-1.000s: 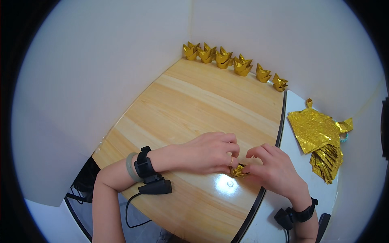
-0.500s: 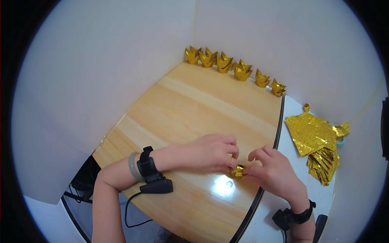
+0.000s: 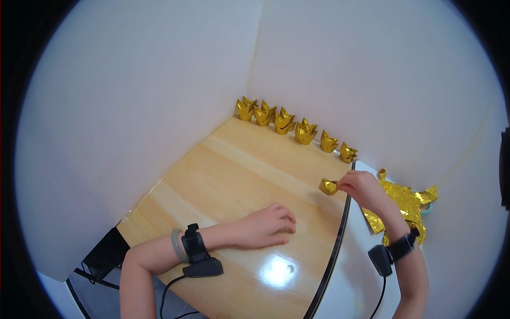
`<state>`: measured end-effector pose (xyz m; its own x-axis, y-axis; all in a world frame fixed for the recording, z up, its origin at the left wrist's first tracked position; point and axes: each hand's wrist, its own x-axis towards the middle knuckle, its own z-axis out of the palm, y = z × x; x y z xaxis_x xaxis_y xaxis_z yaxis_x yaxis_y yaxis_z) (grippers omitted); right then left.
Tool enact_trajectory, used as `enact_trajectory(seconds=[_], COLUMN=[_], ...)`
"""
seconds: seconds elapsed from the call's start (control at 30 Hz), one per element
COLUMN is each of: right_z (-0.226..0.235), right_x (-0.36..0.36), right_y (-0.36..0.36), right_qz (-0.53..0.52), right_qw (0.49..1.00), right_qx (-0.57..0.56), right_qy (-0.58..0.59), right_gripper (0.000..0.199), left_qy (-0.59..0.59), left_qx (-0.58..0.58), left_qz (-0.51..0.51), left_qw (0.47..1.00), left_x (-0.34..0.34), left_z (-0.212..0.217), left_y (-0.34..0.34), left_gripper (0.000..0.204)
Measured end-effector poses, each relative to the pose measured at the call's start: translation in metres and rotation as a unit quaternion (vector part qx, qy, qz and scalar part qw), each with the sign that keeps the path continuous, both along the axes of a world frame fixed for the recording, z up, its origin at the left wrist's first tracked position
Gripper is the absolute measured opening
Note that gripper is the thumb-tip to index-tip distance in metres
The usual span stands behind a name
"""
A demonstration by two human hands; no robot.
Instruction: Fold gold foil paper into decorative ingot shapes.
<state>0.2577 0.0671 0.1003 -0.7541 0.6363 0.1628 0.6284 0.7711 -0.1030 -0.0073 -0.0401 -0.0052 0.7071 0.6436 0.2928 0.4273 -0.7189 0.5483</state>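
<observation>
bangle (image 3: 178,246) first, then the left hand (image 3: 263,228), fingers loosely curled, over the wooden worktop (image 3: 212,181). six gold-foil ingots (image 3: 305,134) stand along its back; another folded foil piece (image 3: 326,186), near the right edge, is pinched by the right hand (image 3: 365,189), beside gold foil sheets (image 3: 408,199).

Left hand (image 3: 268,226) loosely curled; right hand (image 3: 365,189) pinching.

I saw a wooden table (image 3: 228,175) against pale walls (image 3: 372,80), glare (image 3: 278,271) on its top. A white table (image 3: 358,271) adjoined its right side, a black strip (image 3: 333,252) between. Remotely, I made out a teal loop (image 3: 428,210) at right and a black object (image 3: 106,253), possibly a bag, lower left.
</observation>
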Motion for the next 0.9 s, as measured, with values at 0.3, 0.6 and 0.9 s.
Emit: enact_trajectory(seconds=[0.3, 0.6, 0.9], right_z=[-0.051, -0.077, -0.063], right_x=[-0.017, -0.016, -0.022], right_y=[0.118, 0.145, 0.136], right_qz=[-0.058, -0.107, -0.069], right_qw=[0.997, 0.992, 0.993], right_qx=[0.025, 0.001, 0.08], right_qy=[0.037, 0.073, 0.06], right_gripper=[0.011, 0.01, 0.007], left_qy=[-0.02, -0.008, -0.009], left_qx=[-0.011, -0.005, 0.006], left_qz=[-0.005, -0.008, -0.003], left_qw=[1.0, 1.0, 1.0], left_x=[0.004, 0.004, 0.003], left_z=[-0.008, -0.007, -0.009], left_y=[-0.005, -0.007, -0.006], left_gripper=[0.038, 0.038, 0.037])
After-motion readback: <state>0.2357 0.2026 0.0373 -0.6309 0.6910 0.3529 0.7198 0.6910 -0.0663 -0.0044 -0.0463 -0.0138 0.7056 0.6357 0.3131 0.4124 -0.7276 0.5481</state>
